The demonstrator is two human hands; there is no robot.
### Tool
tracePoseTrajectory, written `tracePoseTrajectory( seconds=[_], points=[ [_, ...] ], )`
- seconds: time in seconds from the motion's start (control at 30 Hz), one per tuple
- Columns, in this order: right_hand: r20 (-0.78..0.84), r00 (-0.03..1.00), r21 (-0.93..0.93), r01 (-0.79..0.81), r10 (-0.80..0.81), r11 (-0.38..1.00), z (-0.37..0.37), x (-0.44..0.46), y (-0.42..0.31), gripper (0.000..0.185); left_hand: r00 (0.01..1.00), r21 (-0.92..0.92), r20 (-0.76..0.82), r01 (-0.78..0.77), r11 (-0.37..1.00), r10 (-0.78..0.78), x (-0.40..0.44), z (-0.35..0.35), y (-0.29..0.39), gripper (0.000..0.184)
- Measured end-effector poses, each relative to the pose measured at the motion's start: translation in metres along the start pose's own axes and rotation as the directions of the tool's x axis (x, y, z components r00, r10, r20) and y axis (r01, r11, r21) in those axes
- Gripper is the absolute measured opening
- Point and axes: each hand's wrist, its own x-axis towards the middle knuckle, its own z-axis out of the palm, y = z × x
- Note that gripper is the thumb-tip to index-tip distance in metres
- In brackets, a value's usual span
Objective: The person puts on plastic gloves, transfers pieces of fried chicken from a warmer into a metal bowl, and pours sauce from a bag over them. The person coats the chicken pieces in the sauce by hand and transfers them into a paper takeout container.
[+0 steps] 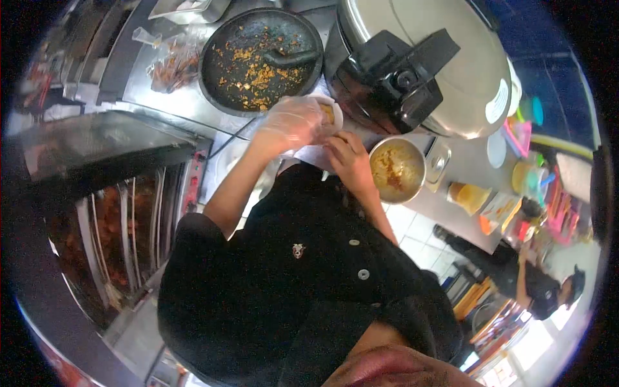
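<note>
Head view puts a small white container [338, 115] just beside the black mortar [248, 24], at its near right rim, with yellowish food [328, 113] showing in its mouth. The left hand [290, 122], in a clear plastic glove [280, 117], is wrapped around the container. The right hand [349, 155], bare, has its fingers bent at the container's near side; they are small and blurred, so I cannot tell whether they pinch it or only touch. A good hold calls for light, even pressure, since a hard squeeze could push the filling over the lip. Best keep the mouth upward and let only gloved fingers near the food. Elbow room matters too: the rice cooker [412, 77] stands right of the mortar, and the metal bowl [416, 151] lies right of it and nearer the body, just beside the right hand.
</note>
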Motion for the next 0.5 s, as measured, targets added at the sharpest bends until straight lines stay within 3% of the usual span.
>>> tracePoseTrajectory(
  seconds=[0.07, 0.1, 0.17, 0.2, 0.27, 0.4, 0.5],
  points=[
    [-0.061, 0.99, 0.071, -0.122, 0.126, 0.99, -0.006, -0.003, -0.003, 0.026, 0.979, -0.401, -0.2, -0.129, 0.907, 0.051, -0.014, -0.021, -0.004, 0.03],
    [-0.073, 0.985, 0.093, -0.152, 0.159, 0.984, -0.006, -0.006, 0.001, 0.027, 0.978, -0.398, -0.203, -0.118, 0.91, 0.038, -0.024, -0.021, -0.01, 0.03],
    [-0.074, 0.98, 0.091, -0.179, 0.186, 0.98, -0.012, -0.011, 0.001, 0.026, 0.918, -0.566, -0.272, 0.091, 0.82, -0.289, -0.045, -0.022, -0.021, 0.032],
    [-0.083, 0.971, 0.083, -0.217, 0.223, 0.973, -0.016, -0.011, 0.001, 0.025, 0.914, -0.56, -0.277, 0.097, 0.823, -0.296, -0.056, -0.024, -0.025, 0.032],
    [-0.077, 0.979, 0.101, -0.181, 0.189, 0.978, -0.023, -0.01, 0.006, 0.024, 0.809, -0.671, -0.202, 0.297, 0.68, -0.552, -0.072, -0.029, -0.028, 0.03],
    [-0.051, 0.986, 0.116, -0.151, 0.158, 0.982, -0.04, -0.005, 0.005, 0.022, 0.767, -0.63, -0.238, 0.344, 0.696, -0.595, -0.089, -0.046, -0.026, 0.029],
    [-0.016, 0.992, 0.092, -0.122, 0.124, 0.988, -0.048, 0.003, -0.006, 0.023, 0.775, -0.698, -0.178, 0.335, 0.633, -0.606, -0.085, -0.038, -0.02, 0.027]
  ],
)
